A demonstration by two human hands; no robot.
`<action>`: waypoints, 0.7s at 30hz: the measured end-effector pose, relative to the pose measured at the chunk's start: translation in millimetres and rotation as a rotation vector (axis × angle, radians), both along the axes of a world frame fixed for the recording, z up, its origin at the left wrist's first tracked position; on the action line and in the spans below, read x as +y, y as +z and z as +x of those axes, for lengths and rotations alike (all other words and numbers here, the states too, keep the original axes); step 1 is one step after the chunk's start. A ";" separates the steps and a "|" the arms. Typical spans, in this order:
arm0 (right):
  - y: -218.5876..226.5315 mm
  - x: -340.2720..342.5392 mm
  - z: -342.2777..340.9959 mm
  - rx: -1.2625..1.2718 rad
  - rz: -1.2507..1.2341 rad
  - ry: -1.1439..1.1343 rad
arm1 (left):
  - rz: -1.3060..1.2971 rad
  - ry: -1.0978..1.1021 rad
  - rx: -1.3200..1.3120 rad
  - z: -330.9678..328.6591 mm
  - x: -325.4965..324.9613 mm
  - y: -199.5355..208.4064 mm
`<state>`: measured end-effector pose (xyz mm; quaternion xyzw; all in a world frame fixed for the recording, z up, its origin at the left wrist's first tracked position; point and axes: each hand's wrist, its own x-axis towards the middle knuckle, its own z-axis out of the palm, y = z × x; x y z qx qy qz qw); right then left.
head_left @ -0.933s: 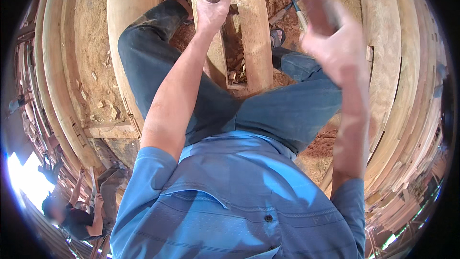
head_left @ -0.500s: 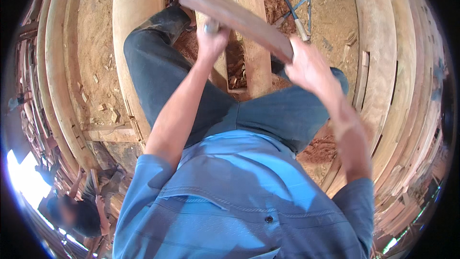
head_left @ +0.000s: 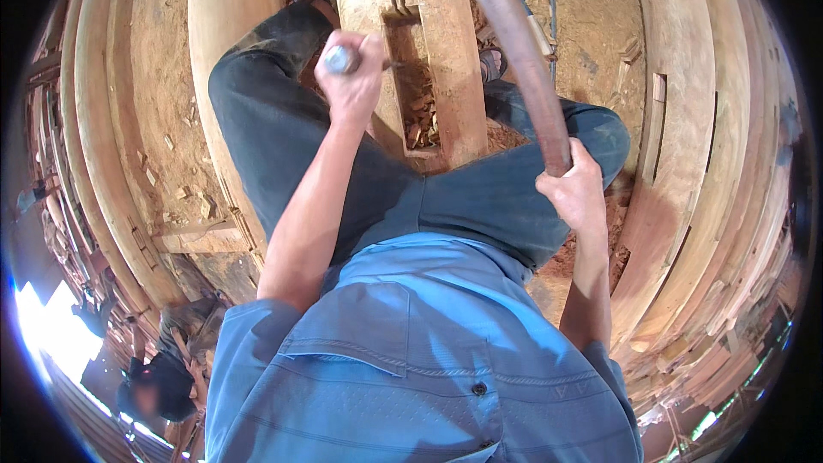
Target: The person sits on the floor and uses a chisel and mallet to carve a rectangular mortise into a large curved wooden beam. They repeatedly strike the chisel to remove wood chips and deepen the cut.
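My left hand [head_left: 353, 94] is closed around the upright handle of a chisel [head_left: 341, 60], whose round metal-capped top faces up. It sits at the left side of a long mortise [head_left: 405, 77] cut in a pale timber beam [head_left: 454, 43]. Loose wood chips [head_left: 423, 124] lie in the near end of that mortise, and two narrow slots show at its far end. Over my bent right leg, my right hand [head_left: 574, 193] grips the narrow end of a brown wooden mallet [head_left: 523, 60]. Its thicker end points away, raised above the beam's right side.
Bladed hand tools [head_left: 540, 34] lie on the chip-strewn ground beyond the mallet. Long beams run along the left [head_left: 231, 34] and right [head_left: 673, 77]. Another person [head_left: 159, 386] is at the lower left. I straddle the mortised beam with legs bent.
The mallet has swung away from over the left hand, up and to the right, as my right hand drew nearer my body. The left hand with the chisel shifted slightly left, uncovering the mortise.
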<state>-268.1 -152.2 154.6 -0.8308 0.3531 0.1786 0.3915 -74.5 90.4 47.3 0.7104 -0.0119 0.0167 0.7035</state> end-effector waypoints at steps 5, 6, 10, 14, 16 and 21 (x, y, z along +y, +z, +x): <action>1.1 -12.7 -7.7 -0.013 -0.008 -0.091 | -0.141 -0.066 -0.107 -17.9 17.7 -26.7; -3.3 -16.9 -15.9 -0.012 -0.027 -0.095 | -0.161 -0.126 0.163 -34.7 27.7 -30.4; -19.0 -22.9 -43.3 0.064 -0.029 -0.137 | -0.137 -0.091 0.105 -51.8 26.4 -20.1; -15.6 -20.2 -41.7 0.113 -0.022 -0.161 | -0.028 0.006 0.032 -15.1 2.0 -2.8; -15.8 -21.3 -39.6 0.102 -0.013 -0.162 | 0.063 0.009 0.011 2.9 -3.8 -14.9; -18.8 -23.2 -39.8 0.063 0.006 -0.187 | 0.111 -0.207 -0.236 -45.4 13.4 -38.7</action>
